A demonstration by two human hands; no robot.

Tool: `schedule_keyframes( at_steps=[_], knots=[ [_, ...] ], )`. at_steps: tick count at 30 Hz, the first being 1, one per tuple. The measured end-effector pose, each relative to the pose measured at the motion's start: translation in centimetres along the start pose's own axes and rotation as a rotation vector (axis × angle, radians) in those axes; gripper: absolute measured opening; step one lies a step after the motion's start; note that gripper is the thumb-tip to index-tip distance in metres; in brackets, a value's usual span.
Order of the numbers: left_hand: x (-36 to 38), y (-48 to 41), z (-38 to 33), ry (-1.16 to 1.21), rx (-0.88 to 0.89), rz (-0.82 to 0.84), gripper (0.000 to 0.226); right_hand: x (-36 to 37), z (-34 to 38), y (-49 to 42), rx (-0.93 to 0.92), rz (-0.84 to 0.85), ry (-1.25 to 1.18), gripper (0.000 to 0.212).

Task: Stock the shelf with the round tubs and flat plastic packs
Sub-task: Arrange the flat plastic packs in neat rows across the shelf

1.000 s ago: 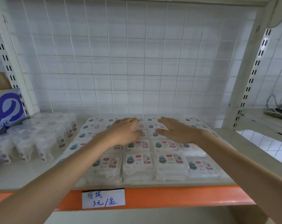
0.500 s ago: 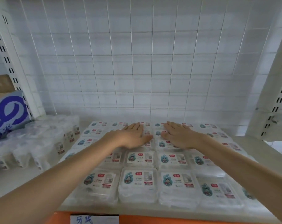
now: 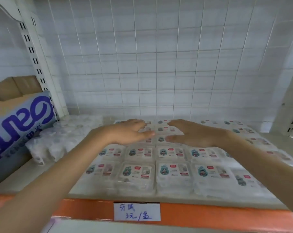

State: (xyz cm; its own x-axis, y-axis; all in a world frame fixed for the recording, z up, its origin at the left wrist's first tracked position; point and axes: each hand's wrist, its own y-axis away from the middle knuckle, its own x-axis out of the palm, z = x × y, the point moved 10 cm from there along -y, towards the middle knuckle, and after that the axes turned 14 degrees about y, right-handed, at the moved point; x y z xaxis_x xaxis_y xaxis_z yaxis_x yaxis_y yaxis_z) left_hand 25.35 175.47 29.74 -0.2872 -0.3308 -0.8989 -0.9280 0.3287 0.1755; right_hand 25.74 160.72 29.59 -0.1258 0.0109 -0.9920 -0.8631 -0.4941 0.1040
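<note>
Flat plastic packs (image 3: 173, 172) with small printed labels lie in neat rows over the middle and right of the shelf (image 3: 13, 175). Clear round tubs (image 3: 58, 140) stand grouped at the shelf's left. My left hand (image 3: 127, 132) and my right hand (image 3: 191, 133) are both stretched out palm down over the middle rows of packs, fingers spread and holding nothing. I cannot tell whether the palms touch the packs beneath them. The fingertips of the two hands nearly meet.
A blue and white carton (image 3: 19, 125) and brown cardboard (image 3: 14, 88) sit beyond the left upright (image 3: 36, 61). A wire grid (image 3: 155, 64) backs the shelf. The orange front rail (image 3: 209, 216) carries a handwritten price tag (image 3: 137, 211).
The view has swung to the right and pulled back, so the orange rail and price tag show again. Both hands stay flat over the same middle packs.
</note>
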Motion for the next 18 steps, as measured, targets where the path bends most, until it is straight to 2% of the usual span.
schedule_keyframes(
  at_steps=[2,5,7,11,14,18],
  knots=[
    [-0.2,3.0,1.9,0.02,0.01,0.025,0.091,0.3,3.7,1.6,-0.058,0.005,-0.044,0.081],
    [0.1,7.2,5.6,0.062,0.009,0.086,0.122,1.5,8.4,3.7,-0.125,0.004,-0.056,0.087],
    [0.9,8.9,7.8,0.041,0.02,0.12,0.132,2.4,10.5,4.4,-0.134,-0.007,-0.005,0.093],
    [2.9,10.1,9.5,-0.009,0.031,0.149,0.136,3.9,12.4,4.4,-0.108,-0.003,0.11,0.1],
    [3.4,10.2,9.1,-0.027,0.06,0.112,0.125,4.0,13.0,4.3,-0.093,-0.048,0.156,0.099],
    [4.0,9.9,8.2,-0.076,0.1,0.105,0.12,4.1,12.9,4.1,-0.036,-0.052,0.26,0.105]
  ],
)
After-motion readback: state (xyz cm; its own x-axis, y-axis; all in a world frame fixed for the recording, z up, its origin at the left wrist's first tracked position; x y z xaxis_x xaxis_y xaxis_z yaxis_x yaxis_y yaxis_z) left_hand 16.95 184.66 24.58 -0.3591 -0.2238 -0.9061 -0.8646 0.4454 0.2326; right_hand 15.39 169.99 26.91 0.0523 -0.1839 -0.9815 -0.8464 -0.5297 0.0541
